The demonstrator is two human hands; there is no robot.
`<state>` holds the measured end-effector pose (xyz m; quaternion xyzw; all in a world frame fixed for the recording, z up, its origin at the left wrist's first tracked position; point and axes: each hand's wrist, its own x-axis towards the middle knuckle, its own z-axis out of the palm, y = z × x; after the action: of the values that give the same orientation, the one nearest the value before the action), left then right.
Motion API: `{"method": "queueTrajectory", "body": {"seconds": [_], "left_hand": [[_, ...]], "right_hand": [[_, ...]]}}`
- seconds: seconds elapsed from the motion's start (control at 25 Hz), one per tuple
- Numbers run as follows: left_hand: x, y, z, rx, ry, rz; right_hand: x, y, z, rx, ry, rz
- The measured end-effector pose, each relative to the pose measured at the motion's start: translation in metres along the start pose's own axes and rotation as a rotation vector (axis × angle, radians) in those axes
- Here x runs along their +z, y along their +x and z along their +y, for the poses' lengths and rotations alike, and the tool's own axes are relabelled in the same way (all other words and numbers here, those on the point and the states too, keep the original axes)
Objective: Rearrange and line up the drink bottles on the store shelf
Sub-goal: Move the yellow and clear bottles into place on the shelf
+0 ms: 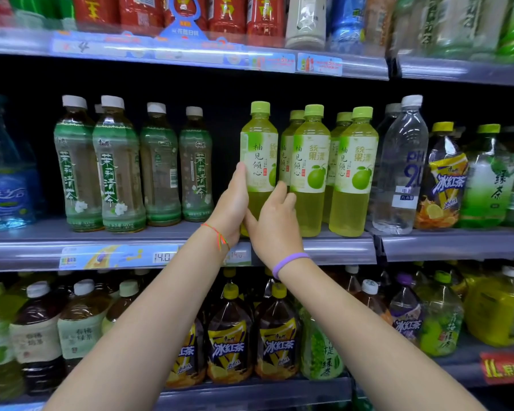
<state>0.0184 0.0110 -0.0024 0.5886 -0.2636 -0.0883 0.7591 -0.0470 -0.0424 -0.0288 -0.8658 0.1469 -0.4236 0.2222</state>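
On the middle shelf (339, 247), a yellow-green pomelo drink bottle (258, 149) is held at the near edge, at the left end of a row of like bottles. It is clasped from both sides. The left hand (232, 209) is wrapped round its left flank, fingertips up at the label's edge. The right hand (275, 223) is closed against its lower right side, fingers reaching into the gap beside the neighbouring bottle (309, 170). The two hands are pressed close together, thumbs meeting low on the body. Whether the base is resting on the shelf or lifted just clear cannot be told, since it is hidden by the hands.

The bottle appears full, so a fair weight is to be expected, carried low. The thin plastic wall is likely to give a little under a squeeze, and the glossy label may prove slippery. A firmer hold is judged to lie below the label or at the shoulder under the green cap (260, 108), where the body is stiffer.

To the left, a gap is left before the jasmine tea bottles (195, 164), which stand farther back. To the right, two more pomelo bottles are lined at the front with others behind, the rightmost (353, 173) standing beside a clear water bottle (404, 164).
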Motion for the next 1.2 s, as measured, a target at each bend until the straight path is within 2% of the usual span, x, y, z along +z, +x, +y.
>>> {"method": "queueTrajectory", "body": {"seconds": [0.12,0.32,0.48,0.72,0.84,1.04,1.2], "left_hand": [[0.001,0.002,0.0,-0.012,-0.028,-0.028],[-0.001,0.005,-0.001,-0.024,-0.027,-0.03],[-0.002,0.009,-0.003,-0.023,-0.036,-0.017],[0.0,0.016,0.0,-0.026,-0.05,-0.02],[0.002,0.017,0.0,-0.025,-0.04,-0.022],[0.0,0.018,-0.001,-0.037,-0.004,-0.005],[-0.004,0.024,-0.003,0.0,0.004,0.074]], "right_hand": [[0.002,-0.001,0.0,-0.017,-0.022,0.015],[0.0,-0.001,-0.003,0.122,0.285,-0.093],[0.0,-0.003,-0.003,0.11,0.267,-0.107],[-0.006,0.022,-0.015,0.319,0.665,-0.081],[-0.003,0.026,-0.018,0.391,0.691,-0.121],[0.004,0.026,-0.019,0.401,0.714,-0.116],[0.01,0.025,-0.021,0.38,0.735,-0.111]]}}
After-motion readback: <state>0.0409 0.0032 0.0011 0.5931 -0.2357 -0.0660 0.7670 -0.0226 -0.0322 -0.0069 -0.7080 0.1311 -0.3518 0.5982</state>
